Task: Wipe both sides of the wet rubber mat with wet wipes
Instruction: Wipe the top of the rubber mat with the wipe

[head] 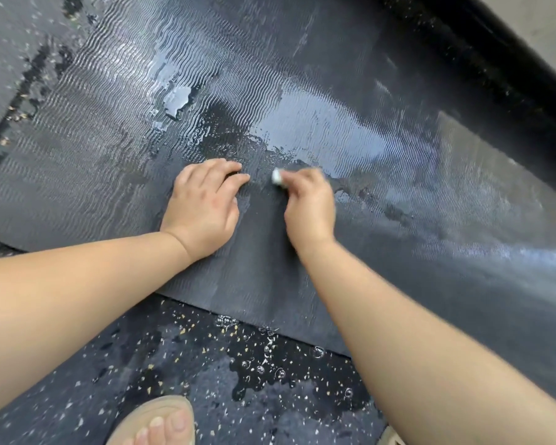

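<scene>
The right grip pinches a balled wipe (hand blurred) against the wet mat on the floor; the left grip lies flat on the mat just beside, holding nothing.

Nothing here can be read. No text, label, brand, number or sign shows on the rubber mat, which carries only a wavy ribbed texture. The small white wet wipe near the centre is plain, and so is the speckled floor at 6 o'clock.
</scene>
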Available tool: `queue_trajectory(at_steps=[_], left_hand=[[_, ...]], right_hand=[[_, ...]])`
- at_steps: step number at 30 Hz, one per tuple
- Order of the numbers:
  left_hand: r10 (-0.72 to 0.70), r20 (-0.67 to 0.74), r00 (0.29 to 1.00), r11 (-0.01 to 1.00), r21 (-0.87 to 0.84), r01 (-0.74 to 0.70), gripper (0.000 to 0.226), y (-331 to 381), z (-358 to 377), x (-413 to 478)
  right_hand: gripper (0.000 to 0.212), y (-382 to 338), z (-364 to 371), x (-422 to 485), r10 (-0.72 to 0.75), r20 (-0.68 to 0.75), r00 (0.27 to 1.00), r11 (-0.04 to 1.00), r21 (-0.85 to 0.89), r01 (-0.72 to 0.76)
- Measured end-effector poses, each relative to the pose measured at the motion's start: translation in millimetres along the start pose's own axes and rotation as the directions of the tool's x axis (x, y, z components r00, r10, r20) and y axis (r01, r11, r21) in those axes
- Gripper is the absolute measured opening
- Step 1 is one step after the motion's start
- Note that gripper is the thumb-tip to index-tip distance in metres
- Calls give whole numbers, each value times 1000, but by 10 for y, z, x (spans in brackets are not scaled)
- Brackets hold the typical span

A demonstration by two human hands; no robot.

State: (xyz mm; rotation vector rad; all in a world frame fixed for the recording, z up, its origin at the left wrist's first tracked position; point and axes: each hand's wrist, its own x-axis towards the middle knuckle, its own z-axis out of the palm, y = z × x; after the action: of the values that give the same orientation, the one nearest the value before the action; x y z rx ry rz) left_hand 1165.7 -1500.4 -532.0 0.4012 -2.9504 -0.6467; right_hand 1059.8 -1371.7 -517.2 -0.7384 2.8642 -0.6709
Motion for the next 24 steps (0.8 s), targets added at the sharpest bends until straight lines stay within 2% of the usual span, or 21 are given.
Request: queue_trajectory(at_steps=[2, 4, 7, 8, 9, 10, 12, 14, 16, 20, 24], left_hand=[[1, -25, 1000, 1000, -12, -1, 47, 9, -1, 8], [-3, -32, 999, 1000, -23, 3, 45, 18, -11, 13], [-6, -44, 999, 999, -34, 4, 45, 24, -23, 18], [-4, -42, 999, 999, -35, 3, 45, 27, -29, 21], [0, -36, 999, 999, -36, -1, 46, 32, -36, 32], [5, -29, 1000, 999, -34, -6, 46, 42, -40, 53], [5, -19, 1000, 1000, -29, -5, 47, 72, -50, 136], [-29, -26, 999, 999, -37, 28, 45, 120, -67, 274], [-60, -37, 997, 997, -46, 59, 44, 165, -72, 443], [-76, -55, 996, 997, -30, 74, 45, 219, -24, 803], [-116, -39, 992, 993, -8, 116, 45, 277, 112, 1248]], right_hand=[[31, -110, 0, -498, -186, 37, 982, 982, 30, 185], [32, -149, -30, -990, -325, 147, 934, 945, 86, 315], [40, -97, -140, -1391, -469, 336, 817, 882, 217, 418], [39, -69, -191, -1363, -491, 350, 798, 870, 249, 426], [38, -34, -235, -1257, -473, 327, 818, 878, 255, 405], [36, 0, -274, -1098, -413, 269, 870, 904, 236, 356], [33, 58, -337, -667, -236, 115, 965, 962, 169, 215], [32, 115, -358, -244, -121, 35, 992, 987, 112, 116], [28, 143, -314, -24, -91, 43, 995, 993, 74, 88], [19, 86, -164, -254, -215, 62, 975, 976, 45, 213], [36, 216, -191, -402, -444, 127, 887, 896, 55, 440]])
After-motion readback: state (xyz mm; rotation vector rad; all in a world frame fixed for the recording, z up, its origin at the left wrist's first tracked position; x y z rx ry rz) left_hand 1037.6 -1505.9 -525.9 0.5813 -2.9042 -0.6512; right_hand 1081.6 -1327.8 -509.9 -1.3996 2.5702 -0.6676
